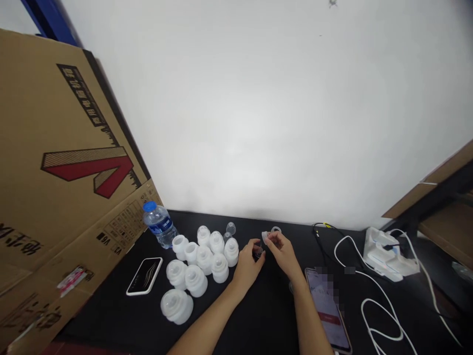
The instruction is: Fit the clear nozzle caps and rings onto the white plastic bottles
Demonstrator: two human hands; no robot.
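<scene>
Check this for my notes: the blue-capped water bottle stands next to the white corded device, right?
No: the head view shows the blue-capped water bottle next to the cardboard carton at the far left, while the white corded device sits far right.

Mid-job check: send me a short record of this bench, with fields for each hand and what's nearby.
left hand: holding a small dark part, shape unclear
right hand: pinching a small translucent white plastic piece
nearby: clustered translucent white plastic caps
surface: black tabletop
also: clear water bottle with blue cap
</scene>
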